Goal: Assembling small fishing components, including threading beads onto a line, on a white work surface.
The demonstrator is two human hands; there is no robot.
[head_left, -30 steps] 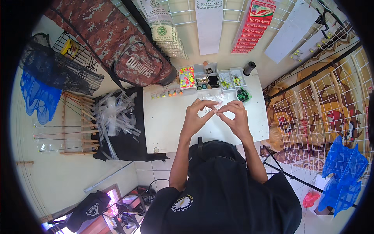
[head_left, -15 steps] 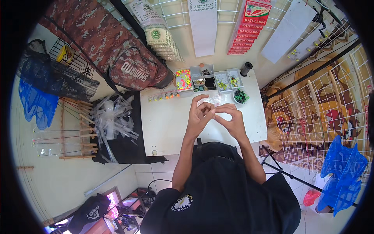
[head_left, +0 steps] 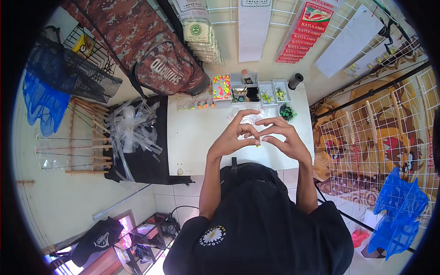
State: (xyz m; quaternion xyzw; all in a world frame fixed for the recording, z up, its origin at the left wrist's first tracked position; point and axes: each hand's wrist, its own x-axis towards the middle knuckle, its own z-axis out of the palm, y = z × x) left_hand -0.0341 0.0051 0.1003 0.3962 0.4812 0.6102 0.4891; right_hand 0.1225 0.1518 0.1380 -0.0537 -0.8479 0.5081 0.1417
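My left hand (head_left: 236, 139) and my right hand (head_left: 288, 139) are raised over the near part of the white table (head_left: 195, 149), fingertips almost meeting. On the left, thumb and fingers come together in a pinch. The right thumb and a finger also close toward each other, with the forefinger arched above. A tiny yellow-green piece (head_left: 258, 146) shows just below the fingertips; its kind is too small to make out. Beyond the hands, clear plastic packets (head_left: 243, 112) lie on the tabletop, partly hidden by my left forefinger.
At the table's back stand a box of pink and yellow beads (head_left: 222, 88), trays of small tackle (head_left: 267, 97), a bowl of green-black pieces (head_left: 287, 111) and a black cylinder (head_left: 296, 81). Small bright lures (head_left: 199, 105) lie in a row. Crumpled plastic (head_left: 130, 128) sits to the left.
My hands have lowered slightly toward me and spread a little, the right one moving right. The tiny yellow-green piece now shows below the fingertips. The whole view has shifted slightly.
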